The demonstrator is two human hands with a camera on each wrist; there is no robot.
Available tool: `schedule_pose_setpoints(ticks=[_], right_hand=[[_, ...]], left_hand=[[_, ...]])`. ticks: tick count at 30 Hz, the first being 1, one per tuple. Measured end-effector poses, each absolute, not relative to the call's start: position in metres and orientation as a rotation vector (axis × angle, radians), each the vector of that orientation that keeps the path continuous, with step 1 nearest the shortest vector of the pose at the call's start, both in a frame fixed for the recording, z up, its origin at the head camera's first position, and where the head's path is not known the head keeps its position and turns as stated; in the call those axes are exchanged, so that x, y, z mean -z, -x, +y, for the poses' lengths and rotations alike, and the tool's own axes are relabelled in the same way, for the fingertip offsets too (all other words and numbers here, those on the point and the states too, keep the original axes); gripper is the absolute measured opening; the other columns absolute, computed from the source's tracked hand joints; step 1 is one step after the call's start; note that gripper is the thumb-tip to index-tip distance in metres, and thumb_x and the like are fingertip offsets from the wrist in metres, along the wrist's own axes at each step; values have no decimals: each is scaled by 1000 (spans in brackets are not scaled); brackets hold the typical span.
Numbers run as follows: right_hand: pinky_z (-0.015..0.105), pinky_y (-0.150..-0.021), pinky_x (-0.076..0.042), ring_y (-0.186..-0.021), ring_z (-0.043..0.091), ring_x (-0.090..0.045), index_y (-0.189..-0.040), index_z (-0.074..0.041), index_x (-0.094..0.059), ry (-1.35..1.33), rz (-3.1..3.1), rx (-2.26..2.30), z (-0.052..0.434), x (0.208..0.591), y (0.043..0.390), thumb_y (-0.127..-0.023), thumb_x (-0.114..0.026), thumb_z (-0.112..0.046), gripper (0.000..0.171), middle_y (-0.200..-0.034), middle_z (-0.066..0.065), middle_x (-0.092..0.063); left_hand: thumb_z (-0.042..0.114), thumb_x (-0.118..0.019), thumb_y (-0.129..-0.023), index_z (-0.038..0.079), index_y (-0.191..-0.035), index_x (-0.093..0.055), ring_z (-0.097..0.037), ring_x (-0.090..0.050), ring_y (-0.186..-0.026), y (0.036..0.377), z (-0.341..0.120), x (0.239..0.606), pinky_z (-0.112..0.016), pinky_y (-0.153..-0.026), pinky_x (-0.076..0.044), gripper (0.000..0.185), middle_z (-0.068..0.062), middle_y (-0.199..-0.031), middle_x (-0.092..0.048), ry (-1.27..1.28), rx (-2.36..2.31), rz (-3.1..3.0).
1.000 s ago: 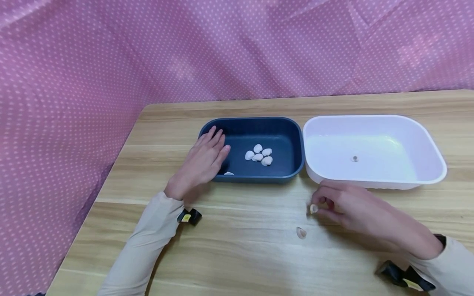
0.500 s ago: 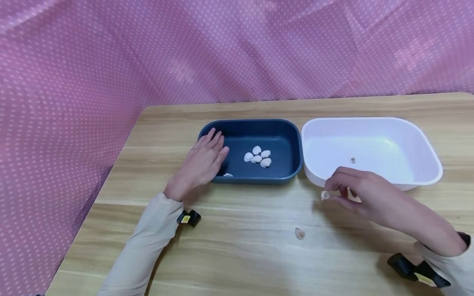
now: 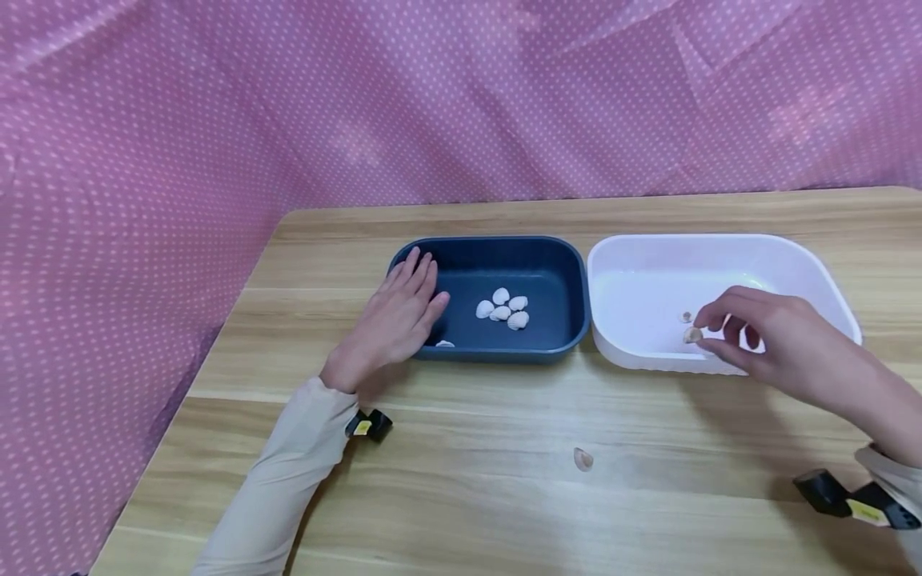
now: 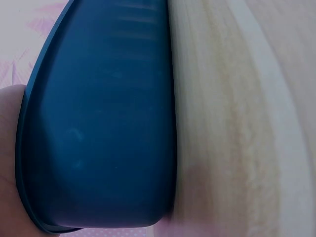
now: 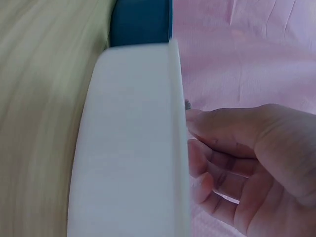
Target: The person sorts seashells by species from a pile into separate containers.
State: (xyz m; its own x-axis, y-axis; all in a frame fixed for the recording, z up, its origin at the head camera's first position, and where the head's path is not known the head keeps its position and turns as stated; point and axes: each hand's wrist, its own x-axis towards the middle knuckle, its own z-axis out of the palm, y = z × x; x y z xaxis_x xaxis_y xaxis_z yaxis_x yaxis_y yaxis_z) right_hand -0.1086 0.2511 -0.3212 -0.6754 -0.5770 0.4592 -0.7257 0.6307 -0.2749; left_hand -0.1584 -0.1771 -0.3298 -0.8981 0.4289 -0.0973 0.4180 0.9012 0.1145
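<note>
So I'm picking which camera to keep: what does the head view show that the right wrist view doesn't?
Only the head view shows the left hand resting on the blue tray's end, the white shells in that tray, the loose shell on the table, and the small shell pinched by the right hand. Only the right wrist view shows the white tub's outer wall close up. Both show the right hand over the tub and part of the blue tray.

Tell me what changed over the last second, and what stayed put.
The right hand carried the small shell it pinches from the table, up and to the right, to over the white tub. The left hand stayed flat on the blue tub's left end; the shell on the table stayed put.
</note>
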Motion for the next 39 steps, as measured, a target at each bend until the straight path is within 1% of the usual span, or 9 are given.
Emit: schedule_pose_setpoints(ticks=[5,9,15,21,27,34,39], right_hand=[[9,-55,-41,-64,-5,-51,-88,-11,-66,-983,-2552,-598,268,325,119,-65,-82,6,33,-77,-11,-58],[10,-54,-41,-63,-5,-50,-86,-10,-66,-926,-2595,-584,277,331,126,-62,-81,10,35,-75,-10,-58],[11,-54,-41,-63,-5,-49,-84,-8,-67,-853,-2673,-575,282,335,132,-62,-82,10,32,-73,-9,-59],[12,-53,-40,-61,-5,-48,-82,-7,-67,-846,-2699,-575,286,343,141,-62,-81,10,30,-70,-9,-58],[16,-51,-40,-61,-5,-48,-83,-7,-68,-839,-2778,-569,288,351,149,-67,-81,5,24,-69,-9,-59],[21,-53,-43,-62,-3,-49,-80,-11,-70,-801,-2860,-556,283,351,154,-71,-80,1,18,-69,-9,-61],[22,-54,-43,-62,-1,-49,-81,-13,-70,-737,-2955,-570,283,352,156,-74,-79,0,17,-71,-9,-61]], left_hand=[[42,-18,-106,-3,-152,-9,-24,14,-146,158,-177,330,-38,-118,7,65,-15,-161,-2,-650,-150,2958],[42,-17,-106,-3,-152,-9,-24,16,-146,157,-177,330,-38,-117,10,66,-16,-161,-2,-655,-146,2968],[42,-15,-106,-4,-152,-9,-25,16,-146,157,-178,330,-38,-117,11,66,-17,-161,-3,-653,-137,2975],[43,-15,-105,-3,-152,-8,-24,15,-146,157,-177,330,-38,-117,9,66,-15,-161,0,-631,-156,2966],[45,-13,-105,-3,-153,-7,-24,15,-146,157,-178,330,-38,-118,7,68,-14,-161,2,-623,-167,2957],[45,-14,-105,-3,-153,-8,-23,14,-146,158,-178,331,-38,-118,6,68,-14,-161,1,-622,-180,2958],[45,-14,-105,-3,-153,-9,-23,13,-146,158,-178,331,-38,-118,5,67,-15,-161,-1,-621,-181,2960]])
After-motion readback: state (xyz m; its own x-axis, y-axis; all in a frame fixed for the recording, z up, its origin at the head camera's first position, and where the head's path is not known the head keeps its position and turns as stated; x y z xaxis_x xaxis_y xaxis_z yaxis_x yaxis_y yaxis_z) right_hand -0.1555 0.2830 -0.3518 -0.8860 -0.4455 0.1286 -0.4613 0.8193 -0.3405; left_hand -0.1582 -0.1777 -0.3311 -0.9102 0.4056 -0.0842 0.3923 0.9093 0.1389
